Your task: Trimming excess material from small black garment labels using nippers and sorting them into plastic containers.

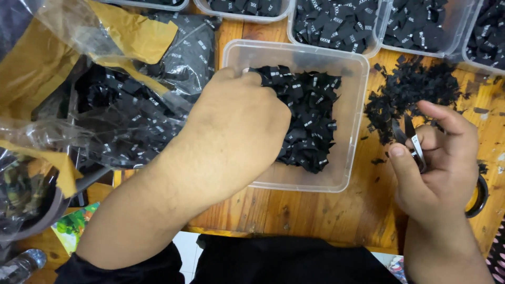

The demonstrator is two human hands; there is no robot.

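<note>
Your left hand [239, 134] was nearest the lens, reaching into the clear plastic tub [350, 158] with its fingers curled down into the heap of small black labels [310, 129]; whether they had pinched any, I could not tell, since the back of the hand hid the fingertips. Those labels lay loose in the middle of the tub, and I judged them light, soft and floppy, apt to slide off one another, so a pinch of a few from the top of the heap would have served best.

Right of the tub, your right hand [439, 158] was closed around a pair of scissors [415, 144], thumb and forefinger near the blades. Just beyond that hand, still right of the tub, sat a loose pile of black scraps [415, 87]. Left of the tub lay a crumpled clear bag [126, 115] holding more labels, patched with brown tape. Behind the tub stood a row of further tubs [336, 26], also filled with labels. Everything rested on a worn wooden table [315, 210].
</note>
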